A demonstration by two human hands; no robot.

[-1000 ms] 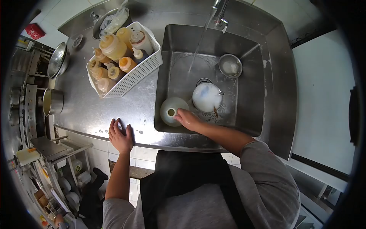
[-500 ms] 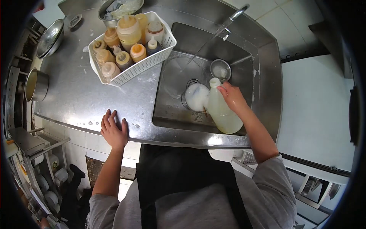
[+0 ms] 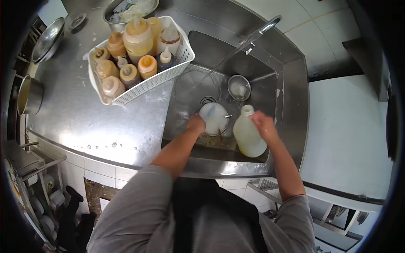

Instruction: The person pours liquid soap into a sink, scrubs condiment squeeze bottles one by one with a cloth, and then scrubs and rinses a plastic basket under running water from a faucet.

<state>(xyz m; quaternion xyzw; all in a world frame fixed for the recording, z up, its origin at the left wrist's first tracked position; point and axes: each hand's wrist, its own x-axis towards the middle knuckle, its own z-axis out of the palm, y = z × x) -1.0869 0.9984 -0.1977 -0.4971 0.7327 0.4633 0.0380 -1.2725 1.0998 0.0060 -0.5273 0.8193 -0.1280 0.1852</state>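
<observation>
In the sink (image 3: 168, 135), my left hand (image 3: 196, 123) is closed at the left rim of a metal bowl (image 3: 214, 119) of white, foamy liquid; its fingertips are partly hidden. A thin brown stick-like piece shows at the bowl's lower edge. My right hand (image 3: 264, 125), slightly blurred, has its fingers closed near the neck of a large translucent plastic jug (image 3: 249, 137). The jug is uncapped, leans in the sink's right part and has yellowish liquid at its base. Behind it sits a small metal bowl (image 3: 239, 87) with something whitish inside.
Water runs from the faucet (image 3: 270, 25) into the sink. A white perforated basket (image 3: 154, 80) of several sauce bottles stands on the steel counter, left of the sink. Behind it is a metal bowl (image 3: 110, 19) with plastic bags. A pot (image 3: 31, 96) stands at the far left.
My left hand has left the counter edge and reached into the sink to the foamy bowl. My right hand stays at the jug's neck. The view has shifted slightly.
</observation>
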